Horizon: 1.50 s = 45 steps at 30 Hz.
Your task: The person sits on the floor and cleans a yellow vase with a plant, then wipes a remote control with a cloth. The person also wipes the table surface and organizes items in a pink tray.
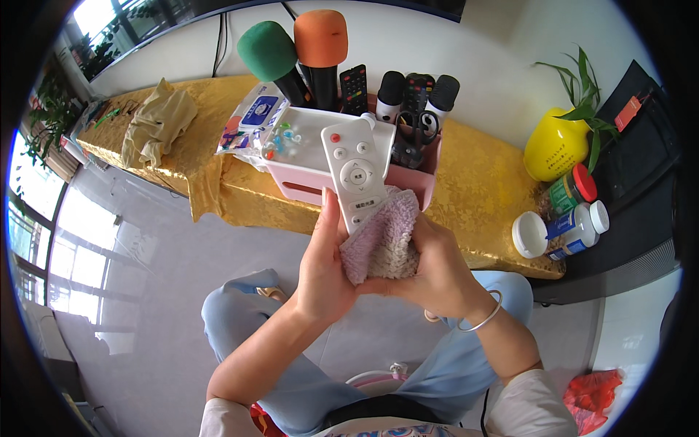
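A white remote control [356, 169] with a red button stands tilted in front of me, held at its lower part by my left hand [327, 262], thumb along its edge. Around the remote's lower end is a fluffy lilac and white cloth [382, 235], gripped by my right hand [437, 262]. Behind them sits a pink storage box [300, 185] with a white lid or tray [311, 139] holding small colourful beads. Green [267, 52] and orange [321, 38] covered microphones, a black remote [354, 89] and two smaller black-and-white microphones [390, 95] stand in or behind the box.
A gold cloth-covered bench [475, 185] carries a wipes pack [256, 117], a beige cloth [158, 123], a yellow vase [557, 145] with a plant, a red-lidded jar [568, 188] and a clear plastic jar [576, 232]. A black screen or panel leans at the right.
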Each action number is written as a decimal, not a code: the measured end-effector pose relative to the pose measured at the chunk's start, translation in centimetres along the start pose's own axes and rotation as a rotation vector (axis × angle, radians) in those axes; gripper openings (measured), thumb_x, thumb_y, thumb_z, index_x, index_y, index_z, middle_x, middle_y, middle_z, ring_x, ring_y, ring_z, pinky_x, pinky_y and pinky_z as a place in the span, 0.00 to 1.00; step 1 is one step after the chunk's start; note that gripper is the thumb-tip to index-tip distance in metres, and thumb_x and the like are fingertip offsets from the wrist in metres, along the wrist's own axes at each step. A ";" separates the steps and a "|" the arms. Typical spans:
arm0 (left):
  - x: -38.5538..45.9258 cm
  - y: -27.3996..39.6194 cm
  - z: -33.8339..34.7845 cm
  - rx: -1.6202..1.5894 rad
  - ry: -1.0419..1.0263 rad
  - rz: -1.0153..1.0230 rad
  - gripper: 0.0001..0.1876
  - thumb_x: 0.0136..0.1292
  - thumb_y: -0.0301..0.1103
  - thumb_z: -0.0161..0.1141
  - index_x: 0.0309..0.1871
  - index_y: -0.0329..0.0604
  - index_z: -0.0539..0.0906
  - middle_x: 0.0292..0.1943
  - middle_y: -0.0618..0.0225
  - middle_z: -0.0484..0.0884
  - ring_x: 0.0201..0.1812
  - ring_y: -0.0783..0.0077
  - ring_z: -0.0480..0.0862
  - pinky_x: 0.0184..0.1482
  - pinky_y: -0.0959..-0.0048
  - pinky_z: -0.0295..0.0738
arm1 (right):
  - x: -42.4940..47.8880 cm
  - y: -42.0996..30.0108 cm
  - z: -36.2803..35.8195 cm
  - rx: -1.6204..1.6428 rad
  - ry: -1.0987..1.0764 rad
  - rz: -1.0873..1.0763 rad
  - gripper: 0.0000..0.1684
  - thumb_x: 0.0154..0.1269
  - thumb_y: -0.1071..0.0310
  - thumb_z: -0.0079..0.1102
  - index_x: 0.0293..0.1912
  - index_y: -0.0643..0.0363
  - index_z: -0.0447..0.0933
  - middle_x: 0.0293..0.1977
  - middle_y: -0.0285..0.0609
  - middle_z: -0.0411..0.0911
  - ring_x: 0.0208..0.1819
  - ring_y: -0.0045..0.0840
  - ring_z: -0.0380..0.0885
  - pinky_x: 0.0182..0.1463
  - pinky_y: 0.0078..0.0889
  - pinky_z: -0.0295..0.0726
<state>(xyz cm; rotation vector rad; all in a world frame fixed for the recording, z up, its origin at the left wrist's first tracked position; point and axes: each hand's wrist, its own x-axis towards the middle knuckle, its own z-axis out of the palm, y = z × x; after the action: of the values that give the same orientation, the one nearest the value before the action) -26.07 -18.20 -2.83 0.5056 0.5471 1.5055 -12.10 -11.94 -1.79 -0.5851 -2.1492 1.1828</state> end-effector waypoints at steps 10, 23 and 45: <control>0.0 0.2 -0.1 0.186 0.037 0.029 0.42 0.69 0.68 0.27 0.67 0.38 0.64 0.50 0.60 0.76 0.53 0.62 0.79 0.58 0.57 0.74 | 0.0 -0.3 -2.6 0.166 0.151 0.180 0.14 0.66 0.61 0.62 0.42 0.63 0.81 0.32 0.41 0.83 0.33 0.22 0.81 0.38 0.26 0.78; 0.1 1.3 -0.4 -0.017 -0.154 0.082 0.31 0.73 0.60 0.30 0.57 0.40 0.70 0.32 0.65 0.69 0.30 0.68 0.72 0.34 0.66 0.70 | -1.4 0.3 -3.0 0.426 0.368 -0.056 0.33 0.75 0.45 0.29 0.61 0.63 0.66 0.55 0.42 0.72 0.56 0.28 0.73 0.61 0.31 0.70; -0.7 0.8 -1.8 0.040 -0.014 0.097 0.30 0.73 0.58 0.36 0.49 0.37 0.75 0.30 0.69 0.76 0.31 0.77 0.75 0.35 0.78 0.71 | -2.5 -0.5 3.8 -0.696 0.194 -0.741 0.15 0.52 0.61 0.70 0.41 0.54 0.83 0.23 0.30 0.65 0.20 0.18 0.69 0.20 0.23 0.63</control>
<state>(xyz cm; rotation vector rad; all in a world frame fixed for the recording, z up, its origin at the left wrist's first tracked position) -27.83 -18.94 -3.68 0.5802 0.5489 1.5847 -12.96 -16.03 -3.68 -0.1179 -2.2610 -0.0260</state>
